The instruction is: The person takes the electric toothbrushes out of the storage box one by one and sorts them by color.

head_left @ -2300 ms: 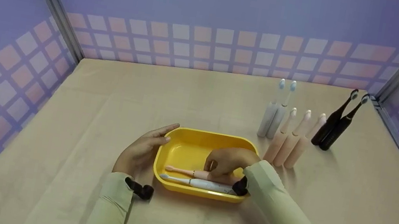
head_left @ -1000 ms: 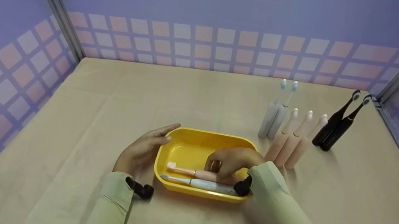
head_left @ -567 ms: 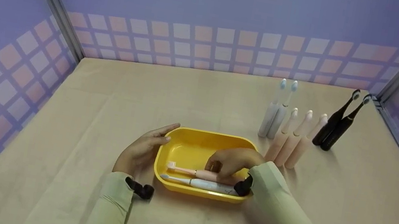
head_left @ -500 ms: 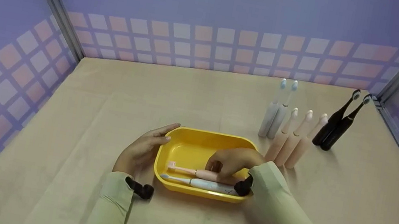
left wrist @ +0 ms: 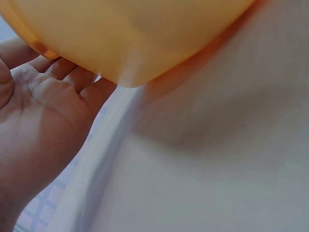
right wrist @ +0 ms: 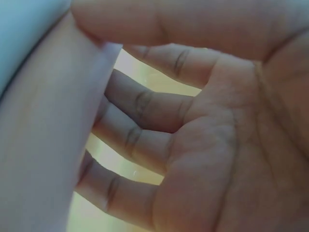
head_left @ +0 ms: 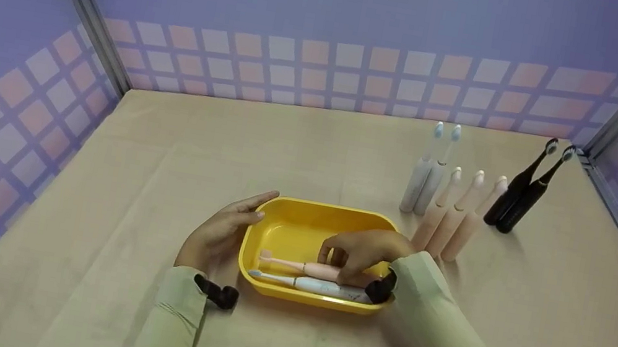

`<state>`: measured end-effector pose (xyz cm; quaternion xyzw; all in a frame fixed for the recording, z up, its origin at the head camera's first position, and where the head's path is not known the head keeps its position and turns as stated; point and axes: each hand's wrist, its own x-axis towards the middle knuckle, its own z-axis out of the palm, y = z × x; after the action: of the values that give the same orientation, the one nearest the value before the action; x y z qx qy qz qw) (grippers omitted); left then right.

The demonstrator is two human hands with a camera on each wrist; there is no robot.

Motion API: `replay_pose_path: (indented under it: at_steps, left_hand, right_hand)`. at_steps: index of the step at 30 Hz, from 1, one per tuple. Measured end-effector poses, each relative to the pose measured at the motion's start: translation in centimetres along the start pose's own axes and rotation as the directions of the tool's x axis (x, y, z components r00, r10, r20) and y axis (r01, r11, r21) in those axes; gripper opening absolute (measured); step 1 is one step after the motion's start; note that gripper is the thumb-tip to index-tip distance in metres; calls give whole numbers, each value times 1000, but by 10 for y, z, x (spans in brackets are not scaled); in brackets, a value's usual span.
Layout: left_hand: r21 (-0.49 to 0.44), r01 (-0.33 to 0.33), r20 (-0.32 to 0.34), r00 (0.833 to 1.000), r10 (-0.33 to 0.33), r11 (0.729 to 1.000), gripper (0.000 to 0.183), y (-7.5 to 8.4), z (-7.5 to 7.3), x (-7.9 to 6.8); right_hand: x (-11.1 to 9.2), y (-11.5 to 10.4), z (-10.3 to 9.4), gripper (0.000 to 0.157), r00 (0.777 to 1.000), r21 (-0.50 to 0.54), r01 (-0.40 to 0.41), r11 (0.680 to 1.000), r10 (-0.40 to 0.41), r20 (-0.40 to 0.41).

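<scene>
My left hand [head_left: 217, 232] holds the left end of a yellow plastic basin [head_left: 334, 208], thumb at the rim. In the left wrist view its fingers [left wrist: 63, 70] lie against the outside of the basin wall [left wrist: 130, 43]. Inside the basin, my right hand [head_left: 362, 250] grips a pink electric toothbrush [head_left: 321, 271] by its handle, the brush head pointing left. In the right wrist view the thumb and curled fingers [right wrist: 130, 137] close on the pink handle [right wrist: 43, 125]. A white electric toothbrush [head_left: 327, 288] lies parallel along the near wall, its right end hidden by the wrist camera.
Right of the basin stand three pink electric toothbrushes [head_left: 453, 232] in a row. Behind them are two white ones [head_left: 423, 186] and, farther right, two black ones [head_left: 520, 203]. Patterned purple panels [head_left: 336, 8] enclose the cloth-covered table [head_left: 214, 139].
The pink toothbrush has rolled about its length, so its bristles face differently, and it has shifted slightly right with my right hand. The left hand and basin stay almost in place.
</scene>
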<state>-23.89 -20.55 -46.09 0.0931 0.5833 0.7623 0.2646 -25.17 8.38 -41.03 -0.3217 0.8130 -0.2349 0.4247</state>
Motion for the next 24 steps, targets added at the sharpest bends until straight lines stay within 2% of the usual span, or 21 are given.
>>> replay_pose_path:
  at_steps: [12, 17, 24]
  left_hand:
    - [25, -12, -12, 1000, 12, 1000, 56, 0, 0, 0]
    - [41, -10, -22, 1000, 11, 999, 56, 0, 0, 1]
    - [16, 2, -28, 1000, -2, 1000, 57, -1, 0, 1]
  right_hand:
    - [-3, 0, -3, 39, 998, -46, 65, 997, -66, -20]
    - [-7, -3, -6, 38, 995, -65, 88, 994, -91, -44]
    - [-14, -5, -9, 39, 986, -79, 121, 990, -129, -101]
